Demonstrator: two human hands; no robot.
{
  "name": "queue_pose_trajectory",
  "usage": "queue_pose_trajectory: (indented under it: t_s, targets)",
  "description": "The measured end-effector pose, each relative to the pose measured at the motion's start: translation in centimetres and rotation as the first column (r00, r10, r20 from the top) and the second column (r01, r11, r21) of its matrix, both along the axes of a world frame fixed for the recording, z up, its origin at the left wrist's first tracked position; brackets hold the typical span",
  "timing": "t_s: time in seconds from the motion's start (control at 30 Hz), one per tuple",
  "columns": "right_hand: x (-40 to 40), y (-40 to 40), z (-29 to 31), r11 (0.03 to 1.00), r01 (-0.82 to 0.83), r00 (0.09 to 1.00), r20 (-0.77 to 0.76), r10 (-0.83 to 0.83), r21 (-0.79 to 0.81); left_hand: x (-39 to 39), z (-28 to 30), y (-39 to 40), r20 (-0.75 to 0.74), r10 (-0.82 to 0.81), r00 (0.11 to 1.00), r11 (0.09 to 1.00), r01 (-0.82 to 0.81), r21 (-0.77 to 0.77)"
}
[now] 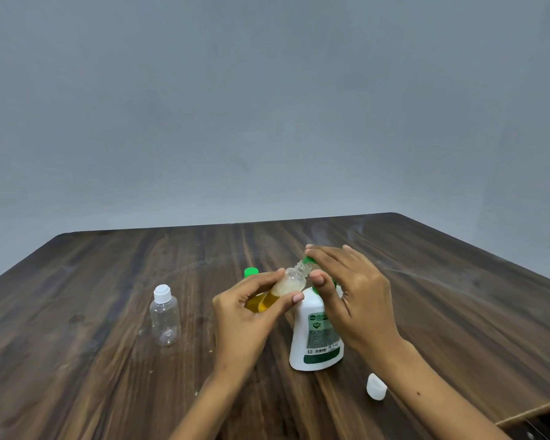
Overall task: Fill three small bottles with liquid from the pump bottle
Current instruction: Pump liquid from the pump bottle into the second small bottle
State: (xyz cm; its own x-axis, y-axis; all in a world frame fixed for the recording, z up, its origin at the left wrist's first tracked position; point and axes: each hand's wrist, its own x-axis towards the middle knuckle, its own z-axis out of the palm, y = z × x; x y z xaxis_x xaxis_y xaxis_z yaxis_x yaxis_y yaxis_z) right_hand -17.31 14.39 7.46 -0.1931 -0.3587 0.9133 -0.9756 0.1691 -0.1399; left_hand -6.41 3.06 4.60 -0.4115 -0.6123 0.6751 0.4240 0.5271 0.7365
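Observation:
My left hand (246,308) holds a small clear bottle (286,285), tilted, uncapped, with amber liquid in its lower part; its open neck points at the green pump nozzle (308,260). My right hand (351,292) lies on the green pump head of the white pump bottle (316,338), thumb near the spout. An empty clear bottle (165,315) with a white cap stands upright at the left. Behind my left hand a green-capped bottle (251,272) is mostly hidden.
A loose white cap (376,388) lies on the dark wooden table (108,281) near my right forearm. The table's right edge (534,411) runs close to that arm. A plain grey wall stands behind the table.

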Motion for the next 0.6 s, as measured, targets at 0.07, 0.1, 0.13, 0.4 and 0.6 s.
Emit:
queue_pose_trajectory:
  t_s: [0.07,0.1,0.13,0.4,0.6]
  targets:
    - [0.0,0.0,0.0,1.0,0.007,1.0,-0.009,-0.007,0.006,0.0,0.0,0.0,0.002,-0.003,1.0,1.0,0.003,-0.006]
    - [0.1,-0.1,-0.3,1.0,0.015,1.0,-0.004,-0.015,-0.004,0.0,0.0,-0.1,0.003,-0.004,1.0,1.0,0.004,-0.006]
    - [0.2,-0.3,-0.6,1.0,0.023,1.0,0.008,-0.023,-0.013,0.0,0.1,-0.1,0.006,-0.007,1.0,1.0,0.007,0.003]
    - [0.1,0.0,0.1,1.0,-0.026,0.999,0.046,0.027,-0.013,-0.1,-0.2,-0.1,0.017,-0.017,1.0,0.999,0.016,0.041]
    - [0.4,-0.3,-0.9,0.999,-0.02,0.997,0.079,0.024,-0.048,-0.3,-0.4,-0.3,0.012,-0.01,1.0,1.0,0.01,0.03]
